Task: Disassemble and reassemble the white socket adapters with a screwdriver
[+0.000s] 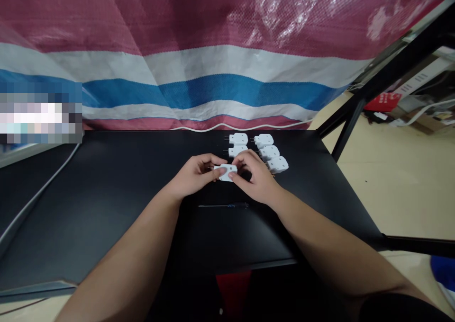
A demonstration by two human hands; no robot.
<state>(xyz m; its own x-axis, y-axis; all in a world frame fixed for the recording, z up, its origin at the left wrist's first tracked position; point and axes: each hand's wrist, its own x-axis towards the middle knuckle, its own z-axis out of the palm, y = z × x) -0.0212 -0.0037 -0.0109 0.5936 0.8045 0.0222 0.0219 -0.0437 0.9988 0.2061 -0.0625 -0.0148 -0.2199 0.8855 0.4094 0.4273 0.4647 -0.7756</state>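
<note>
A small white plug-like block [227, 172] is held between both hands above the black table. My left hand [199, 173] pinches its left end, where thin metal pins stick out. On its right end, the thumb and fingers of my right hand [254, 175] are closed. Behind and beside my right hand lie several similar white blocks [278, 164] in two columns, most with pins pointing left. A thin screwdriver [223, 205] with a clear handle lies crosswise on the table, nearer to me than the hands.
The black table [106, 184] has a striped plastic sheet [199, 90] behind it. A white cable [42, 189] crosses its left side, and another runs along the back edge. Black metal bars [350, 118] stand at the right. Boxes and a red bag [383, 102] lie beyond.
</note>
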